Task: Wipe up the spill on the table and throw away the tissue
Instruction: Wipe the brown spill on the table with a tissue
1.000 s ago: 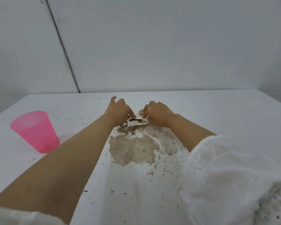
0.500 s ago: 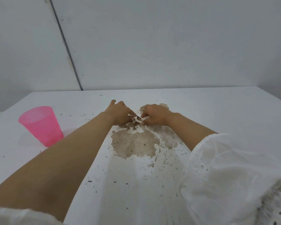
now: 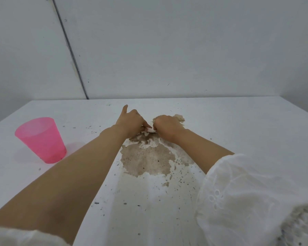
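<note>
Cup point(image 3: 41, 139), pink, upright, contents unclear; both hands point(image 3: 149, 126) pinching tissue point(image 3: 149, 129) by spill point(image 3: 148, 160).

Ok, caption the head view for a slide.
Both hands, left hand and right hand, pinch a tissue above a brown spill.

We see a brown spill point(image 3: 148, 158) pooled mid-table point(image 3: 238, 121), with a small white tissue point(image 3: 149, 129) wadded at its far edge.
</note>
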